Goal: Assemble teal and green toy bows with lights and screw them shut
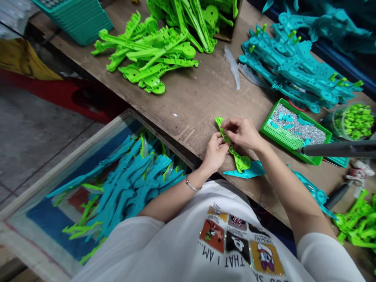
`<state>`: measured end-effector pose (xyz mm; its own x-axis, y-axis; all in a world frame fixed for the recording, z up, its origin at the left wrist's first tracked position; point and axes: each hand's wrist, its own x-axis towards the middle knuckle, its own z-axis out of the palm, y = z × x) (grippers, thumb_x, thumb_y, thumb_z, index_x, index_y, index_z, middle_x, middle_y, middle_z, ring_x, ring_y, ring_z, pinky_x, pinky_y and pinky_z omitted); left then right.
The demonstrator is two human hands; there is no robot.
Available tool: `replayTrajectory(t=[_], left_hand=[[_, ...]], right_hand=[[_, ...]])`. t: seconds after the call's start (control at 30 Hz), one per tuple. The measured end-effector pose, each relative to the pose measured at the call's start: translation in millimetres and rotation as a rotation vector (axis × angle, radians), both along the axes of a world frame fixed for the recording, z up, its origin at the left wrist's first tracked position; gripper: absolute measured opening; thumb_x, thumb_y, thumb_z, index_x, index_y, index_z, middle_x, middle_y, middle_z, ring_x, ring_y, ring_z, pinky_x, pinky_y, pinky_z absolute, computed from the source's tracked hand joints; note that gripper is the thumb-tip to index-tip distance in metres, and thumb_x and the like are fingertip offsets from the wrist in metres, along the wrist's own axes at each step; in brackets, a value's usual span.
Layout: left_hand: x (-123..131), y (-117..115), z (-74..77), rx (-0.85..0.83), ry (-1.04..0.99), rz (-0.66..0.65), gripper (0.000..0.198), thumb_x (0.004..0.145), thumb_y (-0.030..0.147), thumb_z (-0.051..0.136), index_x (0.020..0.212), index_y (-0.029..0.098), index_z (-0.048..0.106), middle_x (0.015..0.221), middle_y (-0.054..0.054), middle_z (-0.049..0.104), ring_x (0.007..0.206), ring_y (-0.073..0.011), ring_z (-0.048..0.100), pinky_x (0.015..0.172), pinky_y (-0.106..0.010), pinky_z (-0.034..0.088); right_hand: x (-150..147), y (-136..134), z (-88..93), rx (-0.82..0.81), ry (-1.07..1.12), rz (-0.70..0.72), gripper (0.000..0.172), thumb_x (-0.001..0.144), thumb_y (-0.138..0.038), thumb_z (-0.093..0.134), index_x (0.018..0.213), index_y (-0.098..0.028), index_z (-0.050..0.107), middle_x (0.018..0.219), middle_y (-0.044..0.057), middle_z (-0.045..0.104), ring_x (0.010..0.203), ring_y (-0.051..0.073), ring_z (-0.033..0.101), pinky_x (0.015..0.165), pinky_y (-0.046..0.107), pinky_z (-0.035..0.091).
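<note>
Near the table's edge, the left hand is gripping the green part mid-length, while the right hand is curling its fingers at the upper half, hold unclear, so steady left-side support should be helping.

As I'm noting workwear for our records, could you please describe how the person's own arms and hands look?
The left hand and right hand are bare, without gloves. A slim silvery bangle circles the left wrist; none shows on the right. Short white sleeves leave the forearms uncovered.
</note>
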<state>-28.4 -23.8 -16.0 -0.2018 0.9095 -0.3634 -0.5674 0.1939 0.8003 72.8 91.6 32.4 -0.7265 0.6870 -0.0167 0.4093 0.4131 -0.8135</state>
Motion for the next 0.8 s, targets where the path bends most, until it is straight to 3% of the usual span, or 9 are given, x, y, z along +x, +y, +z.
replayTrajectory(t=[0.2,0.4,0.6,0.8], left_hand=[[1,-2,-6.9,0.043,0.018,0.003,0.047,0.081,0.026,0.079,0.120,0.020,0.053,0.098,-0.001,0.073,0.082,-0.0122,0.068,0.076,-0.025,0.053],[-3,-6,0.7,0.052,-0.099,-0.031,0.048,0.079,0.018,0.071,0.124,0.021,0.055,0.102,0.000,0.072,0.085,-0.0105,0.068,0.078,-0.023,0.053],[-1,-3,4.5,-0.001,-0.130,0.004,0.042,0.078,0.022,0.074,0.114,0.022,0.053,0.097,0.001,0.070,0.085,-0.0123,0.069,0.083,-0.028,0.056],[-1,-2,6.1,-0.023,-0.115,0.024,0.035,0.077,0.016,0.067,0.108,0.021,0.052,0.092,0.003,0.069,0.080,-0.0104,0.066,0.078,-0.025,0.055]], right_hand=[[-3,2,2.2,-0.012,-0.003,0.033,0.025,0.077,-0.012,0.061,0.099,-0.016,0.072,0.083,0.002,0.076,0.071,0.014,0.068,0.069,0.026,0.051],[-3,2,3.8,-0.028,0.007,0.042,0.024,0.078,-0.013,0.061,0.099,-0.016,0.071,0.084,0.003,0.076,0.072,0.015,0.069,0.069,0.026,0.051],[-2,-1,5.2,-0.040,0.008,0.016,0.024,0.077,-0.013,0.060,0.098,-0.016,0.071,0.084,0.002,0.076,0.073,0.014,0.068,0.070,0.025,0.051],[-1,-3,7.1,-0.038,0.022,0.024,0.024,0.077,-0.013,0.060,0.098,-0.017,0.070,0.083,0.002,0.075,0.073,0.014,0.068,0.071,0.025,0.051]])
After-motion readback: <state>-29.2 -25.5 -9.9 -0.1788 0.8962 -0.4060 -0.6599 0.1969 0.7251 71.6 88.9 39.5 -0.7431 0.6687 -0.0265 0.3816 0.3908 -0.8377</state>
